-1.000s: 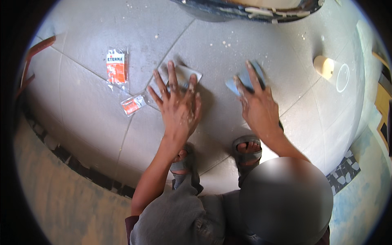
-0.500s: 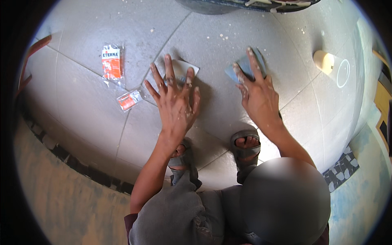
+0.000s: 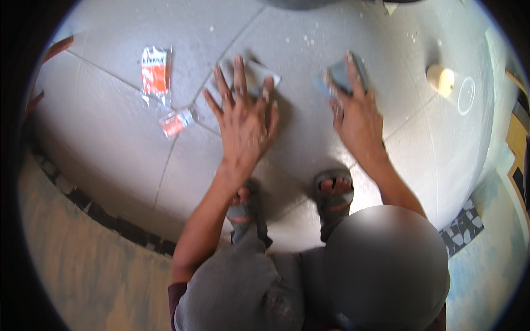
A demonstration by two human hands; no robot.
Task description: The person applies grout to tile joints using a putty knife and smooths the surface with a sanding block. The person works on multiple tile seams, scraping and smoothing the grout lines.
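Observation:
On the tiled floor (image 3: 298,138), my left hand (image 3: 242,124) is open, fingers spread over a pale square piece (image 3: 266,74), largely hidden by them. My right hand (image 3: 358,118) has two fingers stretched apart on a thin blue-grey pad (image 3: 355,67), its other fingers bent. Left of my left hand lie two clear packets with orange-and-white labels, a larger one (image 3: 154,74) and a smaller one (image 3: 175,122).
A cream cylinder (image 3: 440,80) stands or lies at the right, beside a white ring (image 3: 466,95). A dark rounded container (image 3: 320,4) is at the top edge, red bars (image 3: 55,47) at far left. My sandalled feet (image 3: 334,193) are below my hands.
Both hands have slid forward across the floor, the blue-grey pad moving with my right hand. The whole view has shifted slightly, so the packets sit higher in the picture.

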